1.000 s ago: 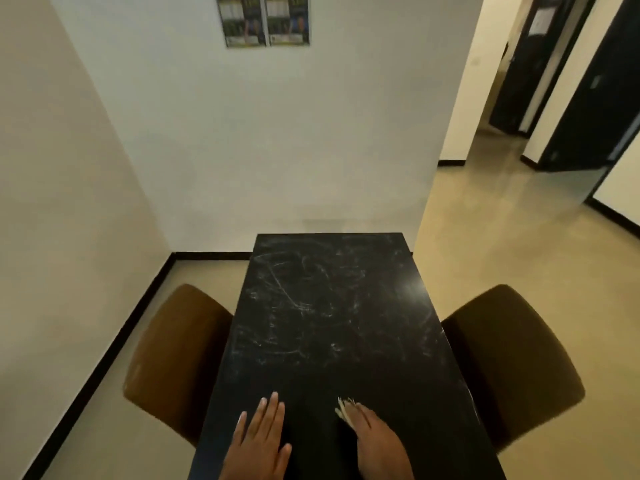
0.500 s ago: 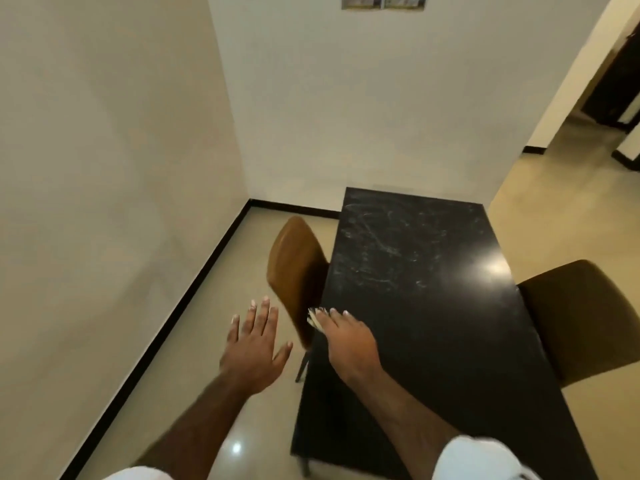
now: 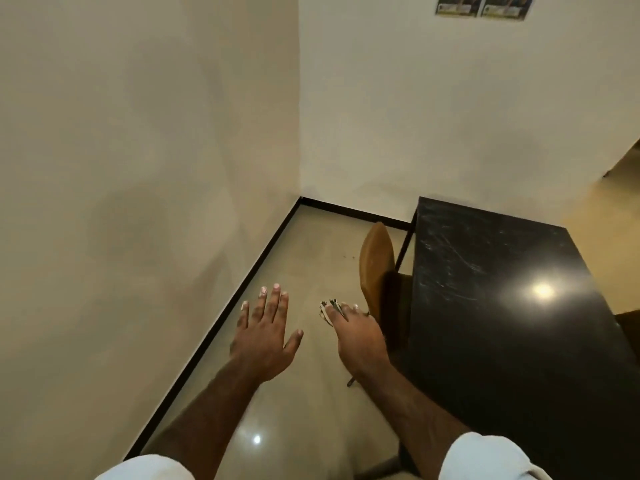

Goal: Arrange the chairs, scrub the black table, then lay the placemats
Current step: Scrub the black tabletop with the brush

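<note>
The black table (image 3: 502, 341) stands against the far wall on the right, its top scuffed with pale marks. A brown chair (image 3: 375, 268) is tucked in along the table's left side, its back facing me edge-on. My right hand (image 3: 358, 341) is stretched out just left of the chair's back with its fingers straight. Something pale and striped shows at its fingertips, and I cannot tell what it is or whether the hand touches the chair. My left hand (image 3: 266, 337) hovers over the floor further left, fingers spread and holding nothing. No placemats are in view.
A wall with a black skirting (image 3: 221, 320) runs close along the left, leaving a narrow strip of floor beside the chair. A sliver of a second chair (image 3: 628, 318) shows past the table's right edge. Two posters (image 3: 483, 6) hang on the far wall.
Both hands have left the tabletop and now reach out over the floor to its left. My view has swung left and moved toward the left chair.
</note>
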{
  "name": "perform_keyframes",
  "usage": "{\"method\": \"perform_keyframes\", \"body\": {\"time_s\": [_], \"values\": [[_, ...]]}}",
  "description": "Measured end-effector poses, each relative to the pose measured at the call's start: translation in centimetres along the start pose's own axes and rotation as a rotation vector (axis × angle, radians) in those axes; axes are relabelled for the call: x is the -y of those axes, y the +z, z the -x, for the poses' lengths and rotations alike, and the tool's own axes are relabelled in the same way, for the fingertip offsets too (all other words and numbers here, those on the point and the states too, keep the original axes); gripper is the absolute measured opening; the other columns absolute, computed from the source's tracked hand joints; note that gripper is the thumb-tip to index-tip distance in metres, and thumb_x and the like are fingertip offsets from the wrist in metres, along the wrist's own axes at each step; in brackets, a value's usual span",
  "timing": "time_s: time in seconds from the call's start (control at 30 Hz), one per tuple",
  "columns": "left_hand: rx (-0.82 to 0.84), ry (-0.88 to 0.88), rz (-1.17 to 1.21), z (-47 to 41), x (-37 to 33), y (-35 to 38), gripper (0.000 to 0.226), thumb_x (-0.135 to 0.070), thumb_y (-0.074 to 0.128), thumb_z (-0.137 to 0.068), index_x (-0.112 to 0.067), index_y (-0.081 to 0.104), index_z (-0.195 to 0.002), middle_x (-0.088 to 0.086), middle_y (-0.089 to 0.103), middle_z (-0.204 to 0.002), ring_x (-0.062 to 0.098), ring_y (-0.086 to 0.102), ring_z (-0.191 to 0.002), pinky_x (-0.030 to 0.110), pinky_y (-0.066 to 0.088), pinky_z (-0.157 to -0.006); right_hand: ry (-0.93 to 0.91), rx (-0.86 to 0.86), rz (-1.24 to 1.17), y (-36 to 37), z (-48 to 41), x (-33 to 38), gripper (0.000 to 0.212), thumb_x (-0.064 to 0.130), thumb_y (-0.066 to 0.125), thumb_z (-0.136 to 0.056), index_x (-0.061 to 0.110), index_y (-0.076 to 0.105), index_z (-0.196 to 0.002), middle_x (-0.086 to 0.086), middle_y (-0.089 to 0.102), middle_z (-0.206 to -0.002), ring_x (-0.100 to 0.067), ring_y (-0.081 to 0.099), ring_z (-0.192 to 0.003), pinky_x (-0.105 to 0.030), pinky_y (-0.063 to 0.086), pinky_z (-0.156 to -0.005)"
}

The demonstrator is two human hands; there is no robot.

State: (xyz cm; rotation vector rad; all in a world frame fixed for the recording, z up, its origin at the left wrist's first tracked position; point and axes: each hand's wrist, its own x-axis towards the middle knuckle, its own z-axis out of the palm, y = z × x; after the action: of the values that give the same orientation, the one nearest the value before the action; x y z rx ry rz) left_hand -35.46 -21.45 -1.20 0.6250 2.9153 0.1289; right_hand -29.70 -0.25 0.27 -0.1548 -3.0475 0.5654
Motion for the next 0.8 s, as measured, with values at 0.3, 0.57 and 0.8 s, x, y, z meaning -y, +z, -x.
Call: {"method": "perform_keyframes", "body": {"time_s": [0.3,0.57,0.8], "values": [[-0.049,0.085,0.017,-15.9,4.5,-0.8,0.089,-0.071,0.017,-0.108,-0.022,-0.022,-0.172,0.000,-0.034,-0.177,0.025,-0.034,-0.162,0.049,-0.016,-0.133,0.123,0.006,-0.407,0.4,-19.3,-1.5,0.076,0.007,0.059,-0.109,0.029,0.026,-0.174,-0.010,0.038,-0.176,-0.036,0.035,-0.164,-0.050,0.036,-0.131],[-0.142,0.204,-0.043,-34.1,7.0,-3.1,0.093,-0.074,0.026,-0.104,-0.017,0.005,-0.175,0.005,-0.003,-0.184,0.033,-0.007,-0.169,0.050,-0.007,-0.131,0.163,0.018,-0.457,-2.5,-35.0,-5.5,0.079,0.012,0.057,-0.113,0.034,0.015,-0.175,-0.006,0.025,-0.182,-0.033,0.023,-0.168,-0.050,0.026,-0.135],[-0.247,0.409,-0.135,-53.1,6.5,-5.2,0.088,-0.069,0.046,-0.101,-0.010,0.045,-0.167,0.011,0.035,-0.177,0.030,0.022,-0.164,0.045,0.001,-0.129,0.312,-0.077,-0.488,-5.5,-47.3,-10.3,0.079,0.011,0.058,-0.111,0.034,0.017,-0.174,-0.007,0.023,-0.182,-0.033,0.022,-0.168,-0.050,0.022,-0.135]]}}
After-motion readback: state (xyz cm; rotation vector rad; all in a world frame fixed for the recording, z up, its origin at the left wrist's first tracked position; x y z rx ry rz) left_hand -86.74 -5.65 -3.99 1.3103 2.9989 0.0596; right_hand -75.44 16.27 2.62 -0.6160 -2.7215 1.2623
